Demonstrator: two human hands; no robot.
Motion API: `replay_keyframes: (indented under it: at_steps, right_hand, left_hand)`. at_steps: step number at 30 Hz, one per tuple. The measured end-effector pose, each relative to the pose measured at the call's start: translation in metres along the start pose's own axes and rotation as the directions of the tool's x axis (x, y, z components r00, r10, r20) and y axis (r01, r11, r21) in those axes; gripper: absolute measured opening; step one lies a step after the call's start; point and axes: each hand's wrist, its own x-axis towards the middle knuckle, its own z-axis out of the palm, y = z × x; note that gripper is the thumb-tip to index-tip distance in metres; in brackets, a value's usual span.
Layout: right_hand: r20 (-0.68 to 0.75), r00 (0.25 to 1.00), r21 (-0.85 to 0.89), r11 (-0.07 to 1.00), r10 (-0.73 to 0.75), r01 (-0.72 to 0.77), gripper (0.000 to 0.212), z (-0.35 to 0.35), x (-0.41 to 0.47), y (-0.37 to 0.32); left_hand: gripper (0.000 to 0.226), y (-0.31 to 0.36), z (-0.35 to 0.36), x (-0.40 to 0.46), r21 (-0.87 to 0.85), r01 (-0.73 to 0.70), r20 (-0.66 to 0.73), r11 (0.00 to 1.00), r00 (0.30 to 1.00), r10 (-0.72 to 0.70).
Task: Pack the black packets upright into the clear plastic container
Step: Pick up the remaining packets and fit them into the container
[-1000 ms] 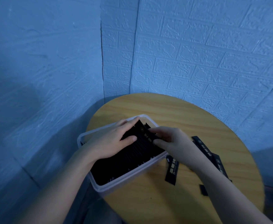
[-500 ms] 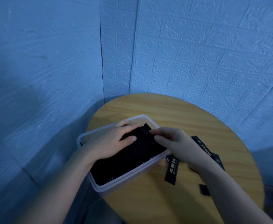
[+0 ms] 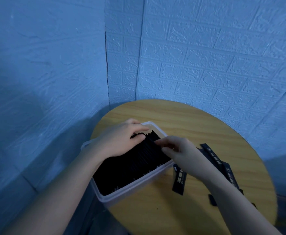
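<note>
A clear plastic container (image 3: 139,189) stands at the left edge of a round wooden table (image 3: 189,119). Several black packets (image 3: 135,163) stand upright in a tight row inside it. My left hand (image 3: 120,141) lies over the far end of the row, fingers curled onto the packet tops. My right hand (image 3: 177,150) reaches in from the right and pinches the top edge of a packet near the container's right wall. Loose black packets (image 3: 178,180) lie flat on the table to the right of the container, partly hidden under my right forearm.
Blue brick-pattern walls close in behind and to the left of the table, meeting in a corner. More loose packets (image 3: 223,168) lie near the table's right side. The container overhangs the table's left rim.
My left hand has slid toward the far end of the row and curled over the packet tops. My right hand has shifted slightly along the row's right edge. The raised packet now sits lower.
</note>
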Motion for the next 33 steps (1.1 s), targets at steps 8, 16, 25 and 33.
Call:
replay_keyframes:
  at_steps: [8,16,25,33]
  right_hand:
    - [-0.038,0.999,-0.041,0.999,-0.032,0.031,0.035,0.005,0.001,0.002]
    - [-0.078,0.993,-0.112,0.991,-0.088,0.079,0.035,0.012,0.0,0.003]
    - [-0.088,0.994,-0.059,0.996,-0.067,0.062,0.034,0.007,-0.003,0.002]
    - [-0.087,0.994,-0.079,0.995,-0.06,0.053,0.034,0.007,-0.001,0.002]
  left_hand:
    - [0.038,-0.004,0.022,0.006,-0.122,-0.026,0.047,0.992,0.998,0.032]
    - [0.036,-0.005,0.023,0.005,-0.071,-0.071,0.063,0.995,0.995,0.076]
    - [0.04,-0.01,0.017,0.011,-0.041,-0.135,0.178,0.99,0.974,0.14]
    - [0.037,-0.015,0.02,0.008,-0.143,-0.181,0.12,0.973,0.973,0.198]
